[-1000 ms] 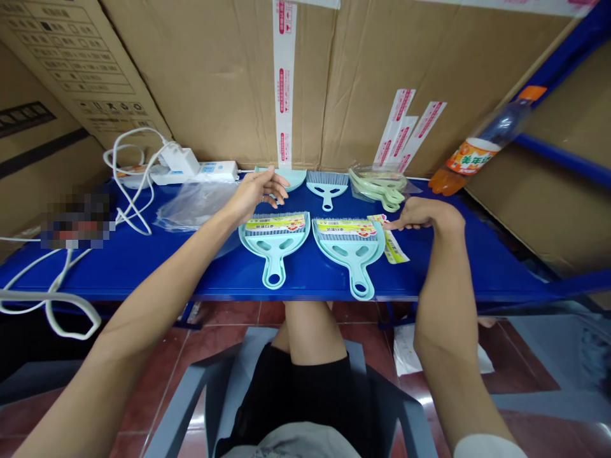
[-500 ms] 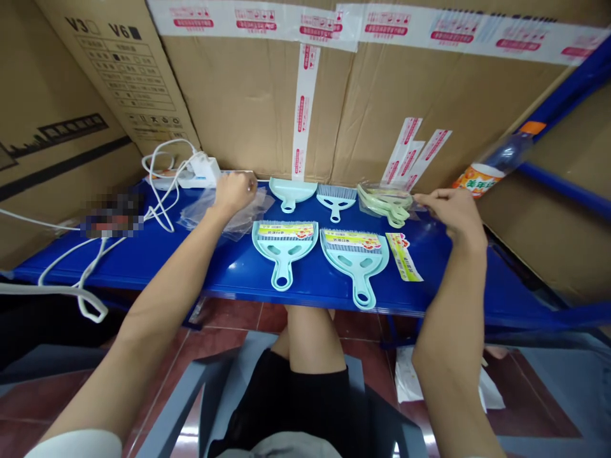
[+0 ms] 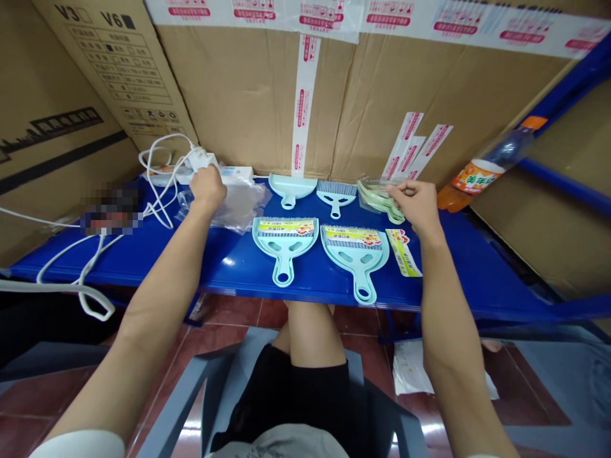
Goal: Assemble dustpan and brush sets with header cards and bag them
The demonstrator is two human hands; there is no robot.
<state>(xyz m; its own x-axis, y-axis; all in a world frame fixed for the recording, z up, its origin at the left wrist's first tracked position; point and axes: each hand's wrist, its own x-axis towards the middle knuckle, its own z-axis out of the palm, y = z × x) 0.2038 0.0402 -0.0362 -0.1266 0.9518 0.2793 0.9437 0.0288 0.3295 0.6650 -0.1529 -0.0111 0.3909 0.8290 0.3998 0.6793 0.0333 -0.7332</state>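
Observation:
My left hand (image 3: 209, 185) is closed above the back left part of a pile of clear plastic bags (image 3: 241, 203); its fingertips are hidden. My right hand (image 3: 414, 200) pinches the right side of a clear bag around a green dustpan and brush set (image 3: 379, 198). To the left of that set lie a light blue brush (image 3: 337, 201) and an empty light blue dustpan (image 3: 292, 189). Nearer me are two light blue dustpans with brushes nested in them, the left set (image 3: 285, 251) and the right set (image 3: 358, 259), each with a printed label. A loose yellow-green label (image 3: 403, 252) lies beside them.
A blue table (image 3: 229, 261) holds everything. White cables (image 3: 165, 162) and a power strip (image 3: 236, 173) sit at the back left, near a blurred dark object (image 3: 112, 207). An orange-capped bottle (image 3: 477, 176) leans at the right. Cardboard (image 3: 248, 102) stands behind.
My left hand has moved left across the plastic bags, which look more rumpled. My right hand has moved left, closer over the bagged green set.

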